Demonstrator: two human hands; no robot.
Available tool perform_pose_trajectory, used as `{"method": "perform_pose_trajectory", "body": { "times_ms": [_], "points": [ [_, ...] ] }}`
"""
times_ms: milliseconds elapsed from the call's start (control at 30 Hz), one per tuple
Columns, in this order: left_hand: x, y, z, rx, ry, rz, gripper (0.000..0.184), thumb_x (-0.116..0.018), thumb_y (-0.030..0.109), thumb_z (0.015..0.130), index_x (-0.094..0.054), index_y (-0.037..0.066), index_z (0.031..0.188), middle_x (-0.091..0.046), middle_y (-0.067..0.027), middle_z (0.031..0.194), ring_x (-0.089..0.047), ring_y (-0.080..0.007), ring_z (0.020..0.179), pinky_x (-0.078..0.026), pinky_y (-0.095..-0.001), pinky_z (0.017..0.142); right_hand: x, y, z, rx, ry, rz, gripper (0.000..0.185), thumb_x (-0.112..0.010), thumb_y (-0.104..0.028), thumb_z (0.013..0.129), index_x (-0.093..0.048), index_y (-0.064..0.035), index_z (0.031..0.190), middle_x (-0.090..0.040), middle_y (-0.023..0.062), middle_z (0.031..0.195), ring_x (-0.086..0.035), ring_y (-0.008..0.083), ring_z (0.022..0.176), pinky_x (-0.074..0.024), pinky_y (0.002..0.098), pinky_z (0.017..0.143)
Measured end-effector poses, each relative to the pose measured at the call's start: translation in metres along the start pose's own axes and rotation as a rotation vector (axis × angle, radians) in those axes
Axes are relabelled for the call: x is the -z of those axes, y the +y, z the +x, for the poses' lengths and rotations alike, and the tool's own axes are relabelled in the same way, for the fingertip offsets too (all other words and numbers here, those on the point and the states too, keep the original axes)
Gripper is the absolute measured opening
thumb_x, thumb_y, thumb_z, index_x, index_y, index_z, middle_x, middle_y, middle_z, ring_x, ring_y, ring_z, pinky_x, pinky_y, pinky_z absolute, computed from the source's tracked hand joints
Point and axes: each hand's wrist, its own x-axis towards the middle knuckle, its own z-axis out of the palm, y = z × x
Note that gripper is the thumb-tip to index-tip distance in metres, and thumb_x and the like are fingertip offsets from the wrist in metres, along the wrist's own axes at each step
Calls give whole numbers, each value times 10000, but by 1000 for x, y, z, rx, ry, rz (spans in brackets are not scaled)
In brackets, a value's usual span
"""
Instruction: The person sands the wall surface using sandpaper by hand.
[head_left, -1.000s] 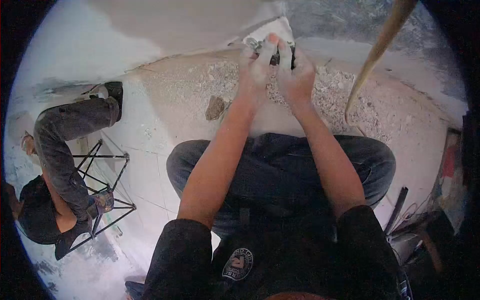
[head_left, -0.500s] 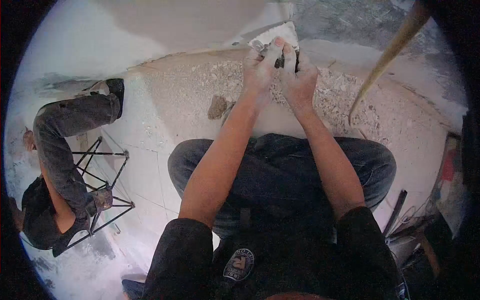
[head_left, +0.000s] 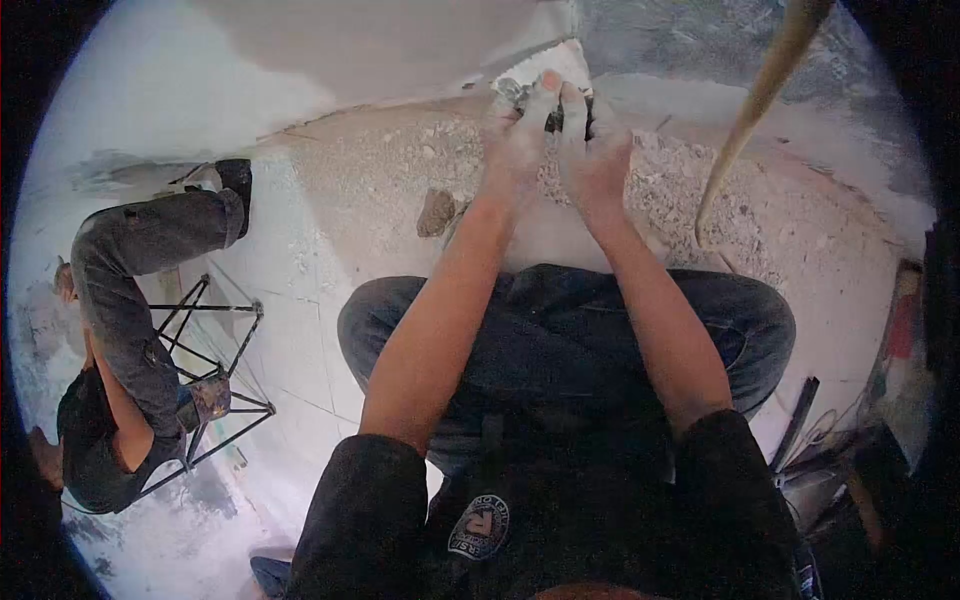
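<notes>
Both my hands meet low against the wall, far in front of my knees. My left hand (head_left: 515,135) is closed at the near side of a white-smeared scraper (head_left: 558,66), with its thumb pressed on the flat face. My right hand (head_left: 597,145) is closed beside it, its thumb also lying along the scraper. Dark parts show between the fingers, but the grip hides most of them. The scraper's wide edge lies close to the wall (head_left: 390,50), near a corner seam. Pale dust coats my fingers.
Crumbled debris (head_left: 400,160) covers the floor along the wall, with a brown lump (head_left: 436,212) left of my forearms. A wooden pole (head_left: 755,120) slants down at right. Another person (head_left: 150,235) sits at left by a black folding-stool frame (head_left: 260,308). Dark gear (head_left: 800,430) lies at right.
My hands and the scraper have shifted very slightly left and up in view. Both hands keep their grip. The seated person appears shifted a little, along with the whole view.
</notes>
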Motion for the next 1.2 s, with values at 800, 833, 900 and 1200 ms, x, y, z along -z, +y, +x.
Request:
{"method": "perform_pose_trajectory", "body": {
  "times_ms": [800,833,900,1200],
  "points": [
    [-2,17,-6,59,13,44,196,-632,255,926,-636,81,1015,-628,11,921,-573,-90,826,-471,-257,738,4,-19,2,-125,-46,51,251,-564,-225,935,-661,6,921,-632,164,716,-608,233,639,-469,337,613],
    [0,16,-7,53,39,54,214,-658,254,907,-648,71,1018,-646,5,931,-587,-78,819,-478,-249,716,5,-23,0,-144,-62,58,248,-570,-215,933,-663,14,917,-624,164,702,-609,220,643,-467,333,606],
    [2,12,-5,36,67,56,234,-683,253,888,-661,61,1022,-665,-1,941,-600,-67,812,-485,-241,695,5,-21,-2,-151,-83,64,244,-576,-204,931,-665,23,913,-617,163,688,-610,206,646,-466,329,599],
    [-11,26,-3,-23,-76,76,194,-585,262,955,-622,78,1006,-623,17,906,-579,-77,792,-481,-244,686,6,-21,5,96,99,105,337,-556,-269,958,-656,38,861,-651,126,675,-584,141,595,-460,331,569]
  ]
}}
